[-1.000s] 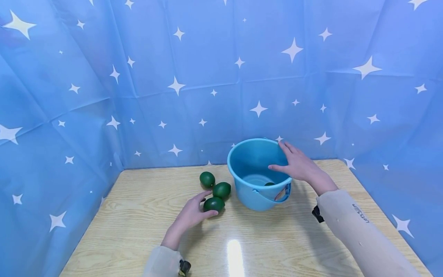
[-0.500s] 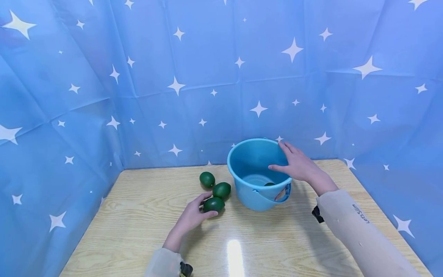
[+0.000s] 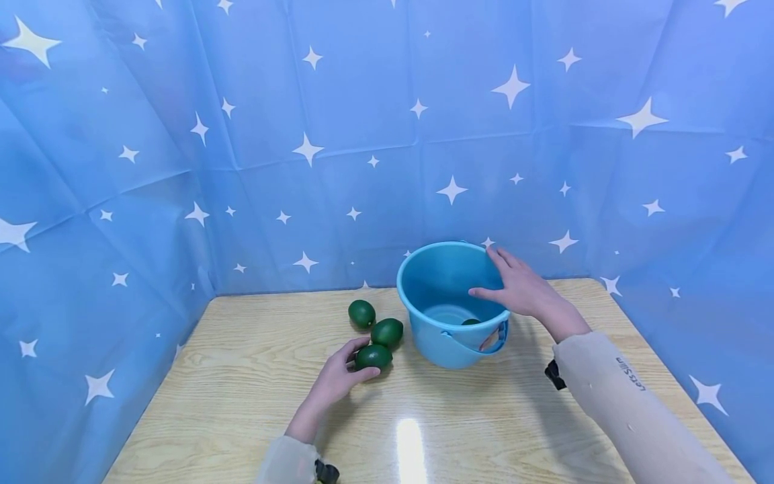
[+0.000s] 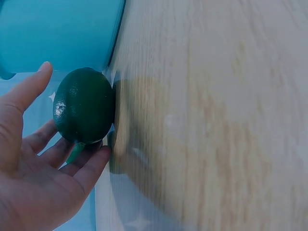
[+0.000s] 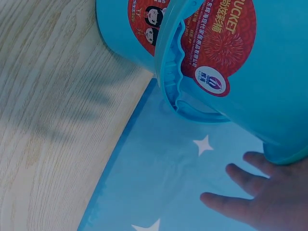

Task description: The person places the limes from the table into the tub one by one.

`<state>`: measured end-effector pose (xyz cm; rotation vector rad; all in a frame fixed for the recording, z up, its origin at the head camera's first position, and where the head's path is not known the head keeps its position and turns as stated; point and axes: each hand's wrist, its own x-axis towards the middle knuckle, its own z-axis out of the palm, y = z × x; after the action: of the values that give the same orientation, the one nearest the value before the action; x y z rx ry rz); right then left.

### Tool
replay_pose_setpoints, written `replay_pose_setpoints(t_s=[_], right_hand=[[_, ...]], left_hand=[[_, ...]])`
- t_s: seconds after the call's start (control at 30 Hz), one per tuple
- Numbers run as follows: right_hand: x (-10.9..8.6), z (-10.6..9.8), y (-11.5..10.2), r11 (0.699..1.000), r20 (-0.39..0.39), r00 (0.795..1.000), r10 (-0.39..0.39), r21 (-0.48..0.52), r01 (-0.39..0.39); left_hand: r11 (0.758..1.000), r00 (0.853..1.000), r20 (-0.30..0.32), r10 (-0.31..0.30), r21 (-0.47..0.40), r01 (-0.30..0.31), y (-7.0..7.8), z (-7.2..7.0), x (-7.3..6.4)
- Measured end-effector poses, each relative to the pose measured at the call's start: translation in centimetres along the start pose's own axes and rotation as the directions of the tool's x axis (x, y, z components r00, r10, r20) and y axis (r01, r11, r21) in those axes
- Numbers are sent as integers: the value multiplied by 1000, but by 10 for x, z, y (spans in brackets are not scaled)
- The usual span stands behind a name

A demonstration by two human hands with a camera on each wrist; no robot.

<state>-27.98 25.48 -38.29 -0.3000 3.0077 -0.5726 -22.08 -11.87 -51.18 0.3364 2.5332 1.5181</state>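
Observation:
My left hand [image 3: 334, 378] reaches around the nearest dark green lime [image 3: 373, 357] on the table. In the left wrist view the fingers lie behind and below that lime [image 4: 84, 106], and the thumb stands straight beside it with a gap. Two more limes lie just beyond: one lime [image 3: 387, 333] close against the first, another lime [image 3: 361, 314] farther back. My right hand [image 3: 525, 288] rests at the right rim of a blue bucket [image 3: 444, 346], thumb over the opening, other fingers stretched along the outside. Inside the bucket a bit of green [image 3: 471, 321] shows, mostly hidden by the near wall.
The bucket's handle [image 3: 496, 341] hangs down at its front right. A red label [image 5: 221, 43] covers part of its outer wall. The wooden table [image 3: 242, 383] meets a blue star-patterned cloth [image 3: 338, 101] at the back and sides.
My left hand has shifted very slightly around the nearest lime. The limes, the bucket and my right hand stay where they were.

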Motion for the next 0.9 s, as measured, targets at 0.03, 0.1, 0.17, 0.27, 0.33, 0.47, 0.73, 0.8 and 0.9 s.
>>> replay_pose_setpoints(t_s=[0.03,0.1,0.17,0.27,0.33,0.47,0.73,0.8,0.9], right_hand=[[0,0,0,1000,0,1000,0,0,0],[0,0,1,1000,-1,1000,-1,2,1],[0,1,1,1000,-2,1000,-2,4,2],[1,1,1,1000,-4,1000,0,8,0],[1,1,2,1000,-4,1000,1,9,-1],[1,1,1,1000,-2,1000,1,9,-1],[0,0,0,1000,-1,1000,-2,8,2],[0,0,0,1000,-2,1000,-1,10,1],[-1,0,0,1000,-2,1000,-2,10,2]], left_hand=[[1000,1000,-3,0,-4,0,-1,0,0],[1000,1000,-11,-7,-14,7,-2,1,0],[1000,1000,-15,-14,-21,14,-2,1,0],[999,1000,-20,-18,-36,17,-3,1,0],[999,1000,-21,-20,-46,19,-3,1,0],[998,1000,-24,-19,-64,17,-4,2,1],[995,1000,-23,-18,-96,16,-4,3,2],[995,1000,-25,-16,-102,13,-5,3,2],[994,999,-33,-11,-114,7,-4,3,0]])
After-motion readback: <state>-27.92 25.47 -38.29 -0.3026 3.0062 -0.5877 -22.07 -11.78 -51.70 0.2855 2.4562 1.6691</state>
